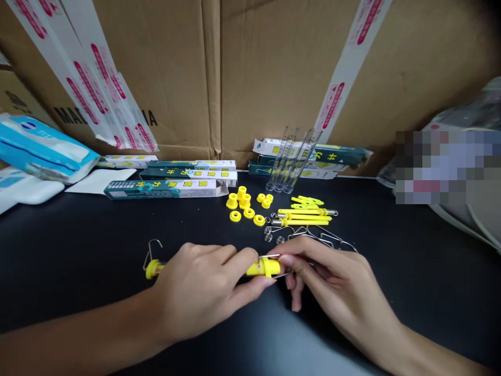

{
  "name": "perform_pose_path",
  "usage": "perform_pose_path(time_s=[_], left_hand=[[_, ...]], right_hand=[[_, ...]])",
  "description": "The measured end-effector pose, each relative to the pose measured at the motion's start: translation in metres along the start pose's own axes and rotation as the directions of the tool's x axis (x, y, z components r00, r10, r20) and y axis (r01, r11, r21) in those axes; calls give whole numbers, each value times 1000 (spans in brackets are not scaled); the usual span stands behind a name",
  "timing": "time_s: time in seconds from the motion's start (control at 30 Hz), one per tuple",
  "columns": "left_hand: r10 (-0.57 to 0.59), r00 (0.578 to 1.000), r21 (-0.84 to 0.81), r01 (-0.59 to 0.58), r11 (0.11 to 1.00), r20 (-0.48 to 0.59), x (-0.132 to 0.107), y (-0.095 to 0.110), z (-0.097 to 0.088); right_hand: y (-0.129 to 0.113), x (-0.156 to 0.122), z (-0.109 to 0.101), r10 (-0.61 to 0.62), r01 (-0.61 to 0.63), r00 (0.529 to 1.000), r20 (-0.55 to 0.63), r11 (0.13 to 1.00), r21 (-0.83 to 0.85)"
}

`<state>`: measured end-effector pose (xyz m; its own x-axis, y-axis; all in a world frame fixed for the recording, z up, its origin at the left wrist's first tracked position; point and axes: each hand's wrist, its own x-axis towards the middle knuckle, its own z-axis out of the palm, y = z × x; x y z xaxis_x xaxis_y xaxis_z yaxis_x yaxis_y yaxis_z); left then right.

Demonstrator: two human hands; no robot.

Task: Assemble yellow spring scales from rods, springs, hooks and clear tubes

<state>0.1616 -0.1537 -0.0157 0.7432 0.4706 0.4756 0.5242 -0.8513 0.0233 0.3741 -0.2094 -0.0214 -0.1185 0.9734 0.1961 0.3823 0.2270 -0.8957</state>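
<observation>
Over the black benchtop (78, 245), a yellow plastic spring-scale tube (264, 268) is clasped by the left hand (199, 292), its long axis lying crosswise from left to right, with a wire hook (152, 253) projecting beyond the hand at the tube's left end. A thin wire (270, 256) at the collared right end is pinched by the right hand (336, 277), the nearer hand to that end. Farther ahead, loose yellow collars (240, 201) and coiled springs (268, 233) are laid out.
</observation>
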Motion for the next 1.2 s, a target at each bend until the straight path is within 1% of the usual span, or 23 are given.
perform_pose_path(time_s=[0.07,0.13,0.23,0.3,0.33,0.4,0.47,0.53,0.63,0.77,0.87,1.1,1.2], left_hand=[[-29,999,-53,32,998,42,1,1,-2],[-71,991,-106,83,991,110,3,1,-5],[-154,963,-170,194,966,220,6,1,-8],[-176,954,-191,225,955,245,7,0,-9],[-175,955,-191,223,956,238,7,0,-9],[-153,969,-169,187,968,193,6,-1,-7],[-126,981,-132,146,980,145,4,-2,-5],[-103,988,-102,115,988,118,2,-1,-3],[-105,990,-87,113,990,93,1,1,-2],[-104,992,-55,108,993,70,1,2,-3],[-74,996,-21,75,997,55,1,2,-2],[-38,999,23,38,999,19,0,1,0],[-28,1000,33,27,999,12,0,1,0]], right_hand=[[-1,-1,1,-19,18,1000,-23,1000,-25],[-1,-2,1,-51,49,998,-38,998,-49],[-1,-5,2,-172,162,982,-76,980,-116],[-2,-6,2,-204,192,974,-96,974,-119],[-2,-6,2,-182,172,978,-102,980,-95],[-3,-6,3,-96,93,992,-83,995,-35],[-4,-6,3,-42,40,998,-53,999,-30],[-5,-5,3,-31,29,999,-35,997,-69],[-6,-6,3,-23,20,999,-28,996,-91],[-8,-6,4,36,-37,999,-28,998,-52],[-9,-5,5,78,-79,997,-30,996,-31],[-12,-8,7,145,-146,988,-49,989,-2],[-12,-7,7,144,-144,989,-43,990,11]])
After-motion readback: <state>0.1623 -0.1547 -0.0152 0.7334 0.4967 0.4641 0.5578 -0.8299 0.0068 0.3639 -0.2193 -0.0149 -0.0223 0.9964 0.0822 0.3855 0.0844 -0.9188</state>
